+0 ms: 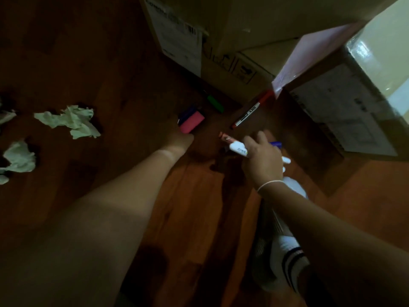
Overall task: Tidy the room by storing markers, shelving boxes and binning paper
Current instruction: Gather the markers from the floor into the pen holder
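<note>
A single wide-angle view from the person's head looks steeply down and forward at a wooden floor (73, 63), near enough that both forearms run up from the lower edge to the left hand (180, 140) and right hand (262, 161) at mid-frame. Cardboard boxes (340, 111) bend across the top and upper right of the frame, crumpled paper (70, 120) sits at the left edge, and a socked foot (285, 247) shows at lower right. There is no second view to share any part of the scene.
</note>
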A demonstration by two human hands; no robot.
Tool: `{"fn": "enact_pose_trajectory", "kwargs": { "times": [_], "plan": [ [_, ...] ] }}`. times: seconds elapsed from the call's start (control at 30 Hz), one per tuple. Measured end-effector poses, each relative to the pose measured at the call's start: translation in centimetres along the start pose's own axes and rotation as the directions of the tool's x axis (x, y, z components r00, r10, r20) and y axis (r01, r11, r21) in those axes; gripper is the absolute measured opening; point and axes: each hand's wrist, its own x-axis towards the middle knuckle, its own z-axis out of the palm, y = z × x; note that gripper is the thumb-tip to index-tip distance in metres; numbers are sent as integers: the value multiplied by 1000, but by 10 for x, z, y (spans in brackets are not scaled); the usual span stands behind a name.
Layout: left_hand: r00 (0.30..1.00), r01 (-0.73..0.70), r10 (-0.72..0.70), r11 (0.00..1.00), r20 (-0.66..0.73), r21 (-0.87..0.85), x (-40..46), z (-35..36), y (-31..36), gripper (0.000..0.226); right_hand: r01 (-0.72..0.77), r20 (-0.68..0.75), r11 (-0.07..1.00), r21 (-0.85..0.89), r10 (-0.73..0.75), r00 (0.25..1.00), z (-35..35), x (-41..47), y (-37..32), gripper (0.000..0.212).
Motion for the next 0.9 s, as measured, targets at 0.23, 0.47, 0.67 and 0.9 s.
{"fn": "enact_pose_trajectory", "kwargs": {
  "times": [0.23, 0.47, 0.67, 0.9],
  "plan": [
    [929, -357, 364, 827, 70, 433, 4, -21, 12, 50, 282, 208, 948, -147, -249, 946, -6, 27, 14, 26],
    [761, -598, 589, 475, 273, 646, 21, -23, 43, 59, 291, 286, 938, -187, -232, 930, 3, 18, 30, 36],
    [766, -604, 530, 398, 364, 691, 36, -21, 46, 55, 357, 219, 897, -262, -305, 927, -1, 37, 44, 17],
    [748, -596, 586, 388, 311, 703, 40, -19, 54, 55, 493, 136, 839, -230, -474, 870, -18, 71, 53, 29]
  ]
}}
